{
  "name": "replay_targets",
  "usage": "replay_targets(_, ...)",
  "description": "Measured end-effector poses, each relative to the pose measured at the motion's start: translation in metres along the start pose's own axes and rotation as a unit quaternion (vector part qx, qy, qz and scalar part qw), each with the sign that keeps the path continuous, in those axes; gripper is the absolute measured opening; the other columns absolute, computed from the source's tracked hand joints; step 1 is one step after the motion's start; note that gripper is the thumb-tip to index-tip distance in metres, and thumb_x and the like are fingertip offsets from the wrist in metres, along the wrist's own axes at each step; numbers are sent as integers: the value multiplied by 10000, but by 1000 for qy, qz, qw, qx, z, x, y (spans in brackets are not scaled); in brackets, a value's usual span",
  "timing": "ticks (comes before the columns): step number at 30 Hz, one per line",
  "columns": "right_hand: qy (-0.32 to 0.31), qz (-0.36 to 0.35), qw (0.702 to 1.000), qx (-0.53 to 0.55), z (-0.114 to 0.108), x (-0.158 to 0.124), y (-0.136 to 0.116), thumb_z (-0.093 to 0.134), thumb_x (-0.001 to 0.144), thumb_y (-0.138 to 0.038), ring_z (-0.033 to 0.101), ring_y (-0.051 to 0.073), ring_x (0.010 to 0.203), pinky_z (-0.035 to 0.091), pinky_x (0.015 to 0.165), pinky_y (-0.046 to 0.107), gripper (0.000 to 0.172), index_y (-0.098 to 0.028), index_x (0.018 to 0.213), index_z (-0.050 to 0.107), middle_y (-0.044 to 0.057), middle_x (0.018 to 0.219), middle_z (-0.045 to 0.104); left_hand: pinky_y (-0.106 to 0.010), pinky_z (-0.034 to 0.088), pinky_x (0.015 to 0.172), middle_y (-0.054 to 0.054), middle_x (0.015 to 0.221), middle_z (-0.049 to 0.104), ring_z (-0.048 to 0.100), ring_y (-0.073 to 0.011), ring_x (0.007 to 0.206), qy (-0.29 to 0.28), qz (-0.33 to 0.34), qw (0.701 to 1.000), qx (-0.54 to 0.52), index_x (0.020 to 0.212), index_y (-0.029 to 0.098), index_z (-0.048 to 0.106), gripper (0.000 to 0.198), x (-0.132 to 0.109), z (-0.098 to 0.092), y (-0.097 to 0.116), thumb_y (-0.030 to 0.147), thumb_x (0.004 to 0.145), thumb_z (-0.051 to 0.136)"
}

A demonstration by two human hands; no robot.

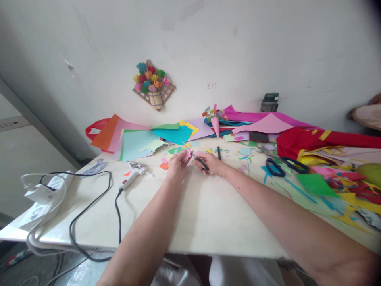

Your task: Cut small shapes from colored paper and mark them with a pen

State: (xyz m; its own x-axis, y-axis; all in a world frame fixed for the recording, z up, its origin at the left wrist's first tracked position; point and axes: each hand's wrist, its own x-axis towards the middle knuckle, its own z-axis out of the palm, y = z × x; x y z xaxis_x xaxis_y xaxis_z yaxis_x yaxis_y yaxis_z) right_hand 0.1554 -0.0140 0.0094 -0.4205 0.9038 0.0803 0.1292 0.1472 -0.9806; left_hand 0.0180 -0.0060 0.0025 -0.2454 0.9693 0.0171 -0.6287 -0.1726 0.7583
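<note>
Over the middle of the table my left hand point(177, 165) pinches a small piece of pink paper point(188, 155). Close beside it, my right hand point(212, 163) grips a pair of scissors point(202, 163) by dark handles. The thin blades point up and left, right at the pink paper. Whether they touch or cut the paper is too small to make out. Coloured paper scraps point(172, 151) lie just beyond both hands. A black pen-like stick point(219, 153) rests near my right hand's knuckles.
A white glue gun point(131, 177) with a black cord lies left, near a power strip point(44, 202). Coloured sheets point(139, 143) line the wall side. Larger blue-handled scissors point(275, 167), a green paper square point(317, 184) and a heap of scraps lie right. A dark bottle point(269, 102) stands behind.
</note>
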Motion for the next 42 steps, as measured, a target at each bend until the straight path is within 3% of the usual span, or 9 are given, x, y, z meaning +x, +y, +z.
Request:
replay_targets(8,3,7,1000,-5,1,-4,-5,670,640,-357,390,46,310,262,298,159,272,-153,729,513,-82,434,450,-254,518,696,-11,647,626,620,-123,655,-1,5,1000,8,592,137,573,116,-1,0,0,89,591,678)
replay_targets(21,2,-14,999,32,-1,7,11,709,600,-332,390,57,359,300,306,167,277,-159,721,530,-81,450,429,-265,540,704,-7,651,627,631,-124,674,-5,18,1000,10,611,147,576,122,2,-4,0,113,605,693)
replay_targets(27,-4,-12,1000,24,-7,4,3,695,629,-329,390,51,347,311,319,167,267,-146,771,562,-76,456,459,-286,541,657,-19,631,624,622,-140,639,-32,13,997,64,612,136,570,199,2,-7,4,194,548,750)
replay_targets(31,33,-4,999,6,-13,0,-5,714,620,-267,442,53,368,327,350,166,311,-131,868,584,-53,510,545,-277,531,627,-6,612,601,582,-113,595,-79,6,990,119,601,140,568,270,2,-9,6,268,513,788)
replay_targets(35,79,-11,996,44,-17,-1,-9,757,556,-228,497,62,435,341,383,154,393,-132,885,564,-45,548,577,-278,528,628,3,606,583,568,-104,591,-130,-11,978,163,604,142,585,284,0,-9,7,314,523,796)
replay_targets(42,83,-34,991,96,-22,3,-2,739,542,-194,534,82,465,306,368,150,376,-151,857,539,-33,565,589,-281,520,619,-23,653,615,584,-121,600,-170,-35,966,192,662,129,642,240,-2,-8,7,282,545,785)
